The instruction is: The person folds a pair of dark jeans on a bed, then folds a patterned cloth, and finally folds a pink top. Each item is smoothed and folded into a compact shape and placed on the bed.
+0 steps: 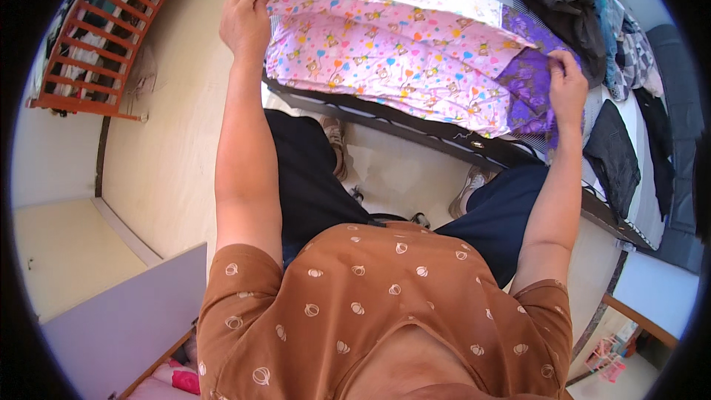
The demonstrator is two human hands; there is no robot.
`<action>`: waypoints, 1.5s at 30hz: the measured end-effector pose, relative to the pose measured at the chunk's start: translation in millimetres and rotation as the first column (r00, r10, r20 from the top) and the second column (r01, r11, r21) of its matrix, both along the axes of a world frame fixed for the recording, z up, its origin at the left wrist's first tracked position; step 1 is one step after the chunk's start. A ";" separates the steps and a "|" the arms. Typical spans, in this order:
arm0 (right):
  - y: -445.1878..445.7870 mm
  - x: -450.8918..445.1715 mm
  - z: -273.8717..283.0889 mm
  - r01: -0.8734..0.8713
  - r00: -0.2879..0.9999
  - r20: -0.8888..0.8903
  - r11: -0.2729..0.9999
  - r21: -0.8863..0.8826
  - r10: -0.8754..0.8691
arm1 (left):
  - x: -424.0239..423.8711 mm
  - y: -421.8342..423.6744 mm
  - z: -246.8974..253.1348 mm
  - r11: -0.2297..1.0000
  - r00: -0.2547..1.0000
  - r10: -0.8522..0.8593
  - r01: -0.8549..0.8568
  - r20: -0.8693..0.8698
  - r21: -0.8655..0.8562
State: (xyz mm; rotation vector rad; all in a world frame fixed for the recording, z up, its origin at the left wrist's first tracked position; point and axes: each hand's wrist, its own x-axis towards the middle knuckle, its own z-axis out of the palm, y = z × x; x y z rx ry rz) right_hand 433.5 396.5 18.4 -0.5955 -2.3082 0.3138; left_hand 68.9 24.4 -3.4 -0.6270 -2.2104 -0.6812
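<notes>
A pink cotton cloth (383, 66) printed with bears, balloons and hearts stretches between my hands over the near side of the bed. My left hand (244, 22) grips its far left corner, fingers closed on the edge. At the other end my right hand (567, 80) pinches the cloth's right side, where the fingertips are partly hidden. Purple flowered fabric (525, 86) shows at that right end, below and beside the pink cloth; whether the two are joined I cannot tell. A fold runs lengthwise across the pink print, and its lower edge hangs near the bed's dark side.
Dark garments (555, 0) and a checked cloth (639, 61) lie heaped on the bed's far right. Black folded clothing (612, 158) is nearer me. A wooden slatted crib (103, 33) stands at left, and a lilac cabinet door (128, 322) stands open behind on the left.
</notes>
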 end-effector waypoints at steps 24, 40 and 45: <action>23.4 32.2 160.7 -0.016 0.983 0.174 0.902 0.432 -0.066 | -68.7 41.4 127.1 0.985 0.997 -0.070 0.066 0.020 0.161; 33.7 130.4 150.3 0.506 0.826 -0.478 0.767 0.394 -0.299 | 37.5 -37.1 152.4 0.833 0.969 -0.244 0.186 0.045 0.521; -19.7 214.0 89.0 0.266 0.832 -0.526 0.959 0.098 -0.177 | 86.3 -97.4 84.0 0.910 0.972 -0.148 0.205 -0.180 0.360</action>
